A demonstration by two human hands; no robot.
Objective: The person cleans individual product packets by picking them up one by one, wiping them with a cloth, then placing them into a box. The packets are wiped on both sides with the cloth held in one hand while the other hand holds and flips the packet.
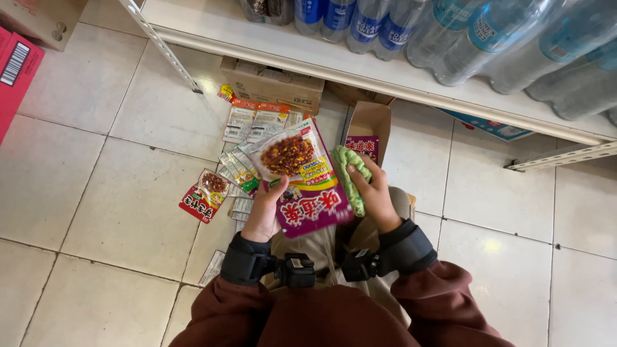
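While the left hand (265,212) grips a purple packet (308,186), the right hand (374,196) clutches a green cloth (349,173).

This is a shop, seen in an aisle at floor level. A white metal shelf (334,54) carries a row of plastic water bottles (488,35) with blue labels. Cardboard stock boxes (273,83) sit beneath it, and many alike food packets (247,138) lie spread on the pale tiled floor (96,186).
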